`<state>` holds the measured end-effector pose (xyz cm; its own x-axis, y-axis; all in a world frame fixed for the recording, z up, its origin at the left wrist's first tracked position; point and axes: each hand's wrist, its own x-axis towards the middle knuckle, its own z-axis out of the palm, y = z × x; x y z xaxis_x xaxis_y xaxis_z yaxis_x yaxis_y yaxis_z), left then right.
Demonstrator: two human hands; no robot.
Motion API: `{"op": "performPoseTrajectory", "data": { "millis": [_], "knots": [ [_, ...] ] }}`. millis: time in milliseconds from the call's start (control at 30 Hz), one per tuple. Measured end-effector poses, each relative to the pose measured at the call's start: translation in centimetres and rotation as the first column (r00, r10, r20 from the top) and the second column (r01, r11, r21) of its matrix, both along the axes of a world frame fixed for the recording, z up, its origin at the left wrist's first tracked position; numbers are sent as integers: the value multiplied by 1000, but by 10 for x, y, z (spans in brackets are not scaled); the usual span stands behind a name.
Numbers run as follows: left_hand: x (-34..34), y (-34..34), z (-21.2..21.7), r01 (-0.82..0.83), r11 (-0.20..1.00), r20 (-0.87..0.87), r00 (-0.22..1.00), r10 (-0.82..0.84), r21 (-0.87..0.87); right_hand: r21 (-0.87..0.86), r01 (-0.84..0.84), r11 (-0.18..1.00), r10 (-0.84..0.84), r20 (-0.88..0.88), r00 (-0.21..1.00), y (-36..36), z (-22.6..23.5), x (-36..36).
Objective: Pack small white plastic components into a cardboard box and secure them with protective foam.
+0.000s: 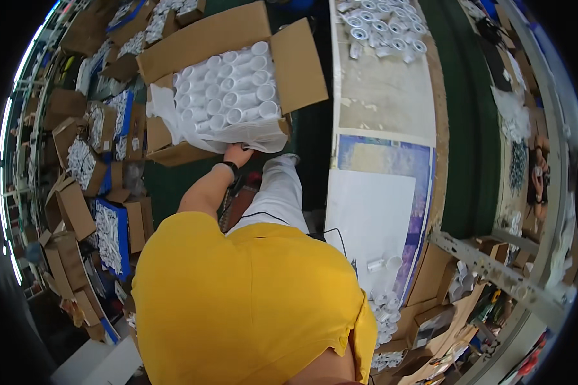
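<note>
A large open cardboard box [205, 31] stands ahead of me, filled with rows of white plastic cup-shaped parts [228, 83]. A thin white liner sheet [253, 133] hangs over its near edge. My left hand [238, 154], with a dark band on the wrist, is closed at that near edge where the liner folds over; its fingertips are partly hidden. Of my right arm, only a bit of skin shows below the yellow sleeve at the bottom; the hand is out of sight.
To my right runs a long worktable [382, 96], with white round parts [382, 25] at its far end and clear cups [385, 308] at its near end. Cartons and blue trays [112, 237] of white parts crowd the left. A metal frame [501, 276] stands at the right.
</note>
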<state>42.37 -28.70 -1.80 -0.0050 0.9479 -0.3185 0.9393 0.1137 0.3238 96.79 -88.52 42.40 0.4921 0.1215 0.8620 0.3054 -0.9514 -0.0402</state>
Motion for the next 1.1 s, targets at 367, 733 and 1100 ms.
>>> {"op": "performPoseTrajectory", "data": {
  "millis": [367,733,1100],
  "knots": [
    [-40,-6,3,143,968,288,954,-79,-206,366,-909,-198,521,-746,-414,552,-185,-210],
    [-176,96,106,-224,755,62,970,236,617,-6,-882,-471,335,-926,-173,682,-357,-350],
    [-236,148,120,103,870,-451,880,146,483,152,-872,-465,332,-883,-331,686,-378,-336]
  ]
}}
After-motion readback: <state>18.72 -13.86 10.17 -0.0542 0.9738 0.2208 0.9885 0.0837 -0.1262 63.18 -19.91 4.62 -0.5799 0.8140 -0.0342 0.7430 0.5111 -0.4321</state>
